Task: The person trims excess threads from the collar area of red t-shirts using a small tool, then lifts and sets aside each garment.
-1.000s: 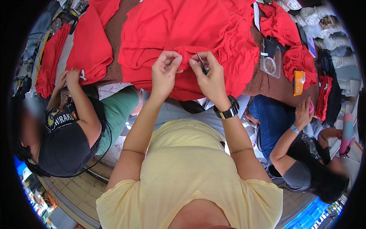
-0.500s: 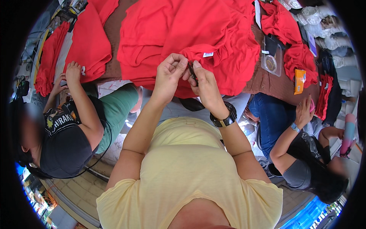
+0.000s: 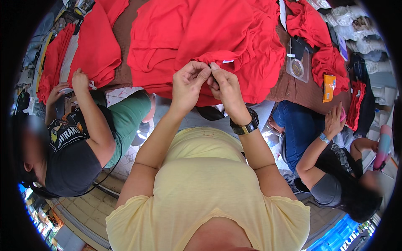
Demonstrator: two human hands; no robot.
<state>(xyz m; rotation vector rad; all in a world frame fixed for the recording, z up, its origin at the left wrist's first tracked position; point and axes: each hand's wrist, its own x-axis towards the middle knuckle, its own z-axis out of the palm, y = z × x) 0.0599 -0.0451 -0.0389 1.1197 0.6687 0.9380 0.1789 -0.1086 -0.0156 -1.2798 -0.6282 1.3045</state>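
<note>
at twelve o'clock, red cloth (image 3: 201,29) lies heaped before you, both hands meeting over its near side: your right hand (image 3: 226,83) clasps a small dark tool (image 3: 210,65), mostly hidden; your left hand (image 3: 188,85) pinches thumb to finger, on what, can't tell. out at two o'clock, a clear box (image 3: 305,76); towards three, an orange packet (image 3: 329,88).

Plain red cloth (image 3: 197,25), pale yellow shirt (image 3: 207,184), brown table (image 3: 293,94)

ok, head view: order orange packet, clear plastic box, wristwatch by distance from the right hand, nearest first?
From the right hand:
1. Wristwatch: on that same arm's wrist
2. Clear plastic box: right, on the table
3. Orange packet: farther right, beyond the box
</note>
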